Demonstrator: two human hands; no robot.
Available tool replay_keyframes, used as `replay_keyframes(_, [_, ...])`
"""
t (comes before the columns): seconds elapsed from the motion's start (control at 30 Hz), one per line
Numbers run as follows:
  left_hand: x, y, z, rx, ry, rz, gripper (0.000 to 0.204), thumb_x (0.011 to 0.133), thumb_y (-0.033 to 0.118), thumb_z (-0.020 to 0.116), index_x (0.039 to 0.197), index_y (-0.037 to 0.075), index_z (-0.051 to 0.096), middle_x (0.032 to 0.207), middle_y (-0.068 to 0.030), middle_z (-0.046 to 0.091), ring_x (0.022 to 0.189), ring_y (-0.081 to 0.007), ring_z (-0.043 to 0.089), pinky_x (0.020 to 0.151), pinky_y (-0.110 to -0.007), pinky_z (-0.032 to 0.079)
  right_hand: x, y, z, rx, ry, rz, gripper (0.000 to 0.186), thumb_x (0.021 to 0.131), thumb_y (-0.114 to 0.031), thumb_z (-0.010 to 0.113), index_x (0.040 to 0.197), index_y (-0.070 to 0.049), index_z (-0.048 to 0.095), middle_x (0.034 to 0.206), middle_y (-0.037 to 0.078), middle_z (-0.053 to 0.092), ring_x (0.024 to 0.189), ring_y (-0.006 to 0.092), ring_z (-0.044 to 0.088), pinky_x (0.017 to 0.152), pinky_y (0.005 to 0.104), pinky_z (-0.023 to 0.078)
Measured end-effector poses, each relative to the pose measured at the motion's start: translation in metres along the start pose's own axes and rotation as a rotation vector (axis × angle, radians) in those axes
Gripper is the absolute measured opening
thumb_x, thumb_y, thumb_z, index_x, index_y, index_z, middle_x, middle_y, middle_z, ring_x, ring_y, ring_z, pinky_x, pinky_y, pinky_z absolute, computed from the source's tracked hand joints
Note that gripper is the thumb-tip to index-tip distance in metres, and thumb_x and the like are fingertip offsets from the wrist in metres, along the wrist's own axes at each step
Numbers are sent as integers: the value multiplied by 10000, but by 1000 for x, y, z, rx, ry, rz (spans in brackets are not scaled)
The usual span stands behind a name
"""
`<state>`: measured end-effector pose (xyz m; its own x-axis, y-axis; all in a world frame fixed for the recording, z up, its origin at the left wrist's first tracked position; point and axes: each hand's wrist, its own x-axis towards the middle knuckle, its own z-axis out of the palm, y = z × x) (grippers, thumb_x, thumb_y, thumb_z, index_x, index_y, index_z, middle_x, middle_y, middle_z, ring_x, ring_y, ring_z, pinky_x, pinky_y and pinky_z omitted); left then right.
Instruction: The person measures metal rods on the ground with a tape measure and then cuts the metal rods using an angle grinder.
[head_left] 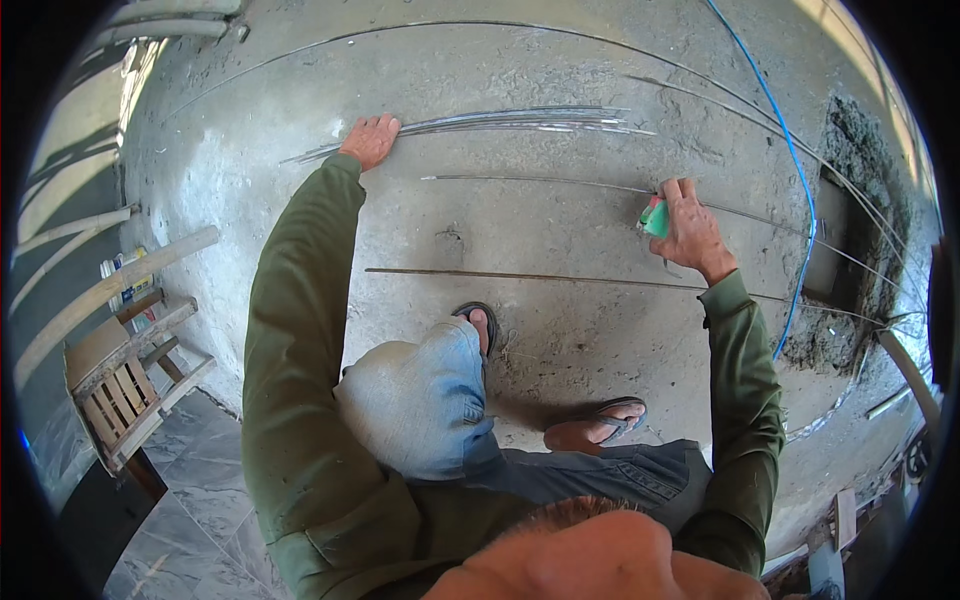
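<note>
Where left fingers [386, 125] rest, rods [490, 118] bunched, thin, grey.

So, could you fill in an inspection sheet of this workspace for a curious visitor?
Surface: rough, patchy grey floor, with a pit edged in dark rubble at right.
Job's things: a bundle of thin rods, a green-and-red block, and long single rods lying apart.
Clutter: a slatted wooden piece and a pale pole at left.
Grips: the left grip, a bare hand, is on the bundle's left part; whether it clasps is unclear. The right grip, also bare, holds the block.
Cables: a blue line, cable or hose, crosses the single rods.
Surroundings: patterned grey tiles, lower left.
</note>
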<state>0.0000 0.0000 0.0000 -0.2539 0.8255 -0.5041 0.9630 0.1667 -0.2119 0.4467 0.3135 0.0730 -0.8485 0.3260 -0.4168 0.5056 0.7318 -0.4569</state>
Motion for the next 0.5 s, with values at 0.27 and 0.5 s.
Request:
replay_keyframes(0.27, [10,2,-7,-29,-17,-12,177,914,121,390,1050,21,443,1077,-159,499,1016,-337,547,745,-464,520,15,8,15,6,116,27,617,579,-154,766,1072,-51,410,1083,205,473,964,445,569,797,481,511])
replay_keyframes(0.5, [6,-2,-1,-26,-54,-53,178,950,148,368,1057,28,445,1096,-155,499,1060,-333,541,778,-447,531,20,3,23,30,34,76,604,579,-154,748,1064,-42,405,1063,213,452,967,458,543,815,476,484])
